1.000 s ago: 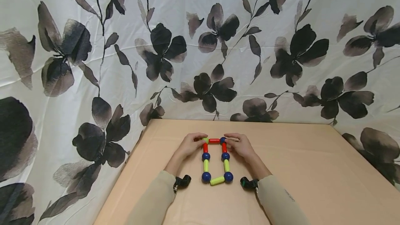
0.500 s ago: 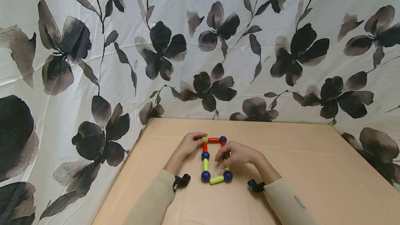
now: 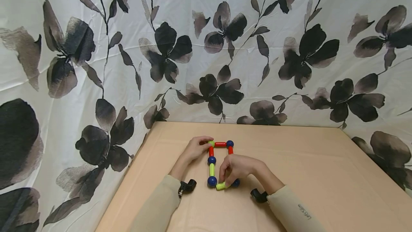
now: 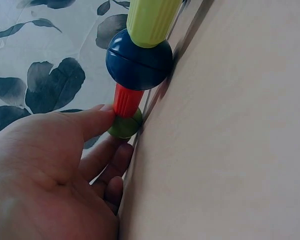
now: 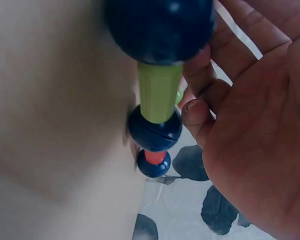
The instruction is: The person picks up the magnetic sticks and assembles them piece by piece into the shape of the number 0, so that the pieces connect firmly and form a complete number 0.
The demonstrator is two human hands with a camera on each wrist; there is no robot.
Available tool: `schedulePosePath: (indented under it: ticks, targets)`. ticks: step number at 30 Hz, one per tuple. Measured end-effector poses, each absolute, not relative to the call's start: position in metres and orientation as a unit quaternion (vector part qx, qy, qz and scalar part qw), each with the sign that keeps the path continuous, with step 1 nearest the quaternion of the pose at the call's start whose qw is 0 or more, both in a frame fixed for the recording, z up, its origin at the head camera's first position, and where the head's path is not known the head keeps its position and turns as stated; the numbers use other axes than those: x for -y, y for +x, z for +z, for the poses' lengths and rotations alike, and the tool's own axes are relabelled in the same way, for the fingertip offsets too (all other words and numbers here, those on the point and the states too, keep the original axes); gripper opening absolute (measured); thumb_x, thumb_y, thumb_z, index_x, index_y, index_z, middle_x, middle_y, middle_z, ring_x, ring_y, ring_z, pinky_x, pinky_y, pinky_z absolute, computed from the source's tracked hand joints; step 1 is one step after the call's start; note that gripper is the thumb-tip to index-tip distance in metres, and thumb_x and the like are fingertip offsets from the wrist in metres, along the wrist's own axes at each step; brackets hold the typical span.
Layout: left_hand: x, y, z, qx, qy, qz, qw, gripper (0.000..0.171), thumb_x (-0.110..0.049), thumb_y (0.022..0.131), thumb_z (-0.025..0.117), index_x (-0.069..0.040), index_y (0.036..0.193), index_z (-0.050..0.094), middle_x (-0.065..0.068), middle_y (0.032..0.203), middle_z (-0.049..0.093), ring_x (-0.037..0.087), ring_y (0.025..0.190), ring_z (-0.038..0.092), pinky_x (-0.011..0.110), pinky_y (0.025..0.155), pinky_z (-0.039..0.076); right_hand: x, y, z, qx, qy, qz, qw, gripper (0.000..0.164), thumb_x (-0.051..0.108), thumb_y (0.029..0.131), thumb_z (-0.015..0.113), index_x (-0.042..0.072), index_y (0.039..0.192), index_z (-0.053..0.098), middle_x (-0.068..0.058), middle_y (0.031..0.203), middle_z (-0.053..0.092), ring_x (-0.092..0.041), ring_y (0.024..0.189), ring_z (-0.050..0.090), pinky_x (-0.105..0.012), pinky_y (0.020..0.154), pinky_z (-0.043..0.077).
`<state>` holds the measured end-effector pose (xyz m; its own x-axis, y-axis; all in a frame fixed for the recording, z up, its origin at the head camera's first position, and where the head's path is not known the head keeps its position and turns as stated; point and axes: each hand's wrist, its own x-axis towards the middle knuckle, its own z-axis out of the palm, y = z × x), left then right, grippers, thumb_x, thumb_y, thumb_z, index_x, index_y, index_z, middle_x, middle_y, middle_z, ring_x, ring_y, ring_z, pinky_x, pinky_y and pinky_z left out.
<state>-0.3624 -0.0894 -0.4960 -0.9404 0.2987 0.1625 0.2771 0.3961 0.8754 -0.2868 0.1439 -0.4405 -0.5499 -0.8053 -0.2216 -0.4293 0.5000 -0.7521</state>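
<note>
A four-sided loop of toy building rods and balls lies on the table. At its far left corner, my left hand (image 3: 197, 148) pinches the green ball (image 4: 125, 126), to which a red rod (image 4: 127, 101) is joined. My right hand (image 3: 239, 168) is over the near right part, thumb and forefinger around the near yellow-green rod (image 3: 220, 186); its fingertips are out of sight in the right wrist view. The near right blue ball (image 5: 160, 30) shows beside that hand. Near left is another blue ball (image 3: 212, 181). The right side's yellow-green rod (image 5: 160, 92) is hidden by the hand from above.
The loop's far side is a red rod (image 3: 220, 144) ending in a blue ball (image 3: 230, 144). A tan table top (image 3: 309, 174) lies under everything. Behind it hangs a white cloth (image 3: 251, 63) with dark flowers. Black wrist cameras (image 3: 190, 185) sit at both cuffs.
My right hand has left the far right blue ball and come down the right side to the near yellow-green rod. My left hand stays on the green ball.
</note>
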Motion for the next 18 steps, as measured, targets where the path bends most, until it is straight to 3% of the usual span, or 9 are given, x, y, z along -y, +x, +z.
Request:
schedulePosePath:
  ticks: [11,18]
  targets:
    - [0.0886,-0.3625,-0.4944,-0.832,0.17,0.528,0.012,0.028,-0.015,0.102,0.068,-0.009,0.129,0.074,0.006,0.121,0.075,0.022,0.11,0.064,0.043,0.101,0.05,-0.1364,-0.2827,-0.4413,-0.793,-0.383,-0.343,0.327,0.014,-0.002,0.08,0.087,0.007,0.09,0.081,0.002,0.088,0.076,-0.005,0.076,0.065,-0.023,0.076,0.057]
    - [0.0882,-0.3617,-0.4944,-0.834,0.175,0.524,0.01,0.028,-0.014,0.102,0.067,-0.009,0.128,0.074,0.007,0.121,0.075,0.023,0.111,0.065,0.045,0.103,0.05,-0.1358,-0.2816,-0.4435,-0.801,-0.383,-0.336,0.313,0.013,0.0,0.079,0.088,0.009,0.085,0.081,0.002,0.082,0.076,-0.004,0.071,0.064,-0.023,0.071,0.057]
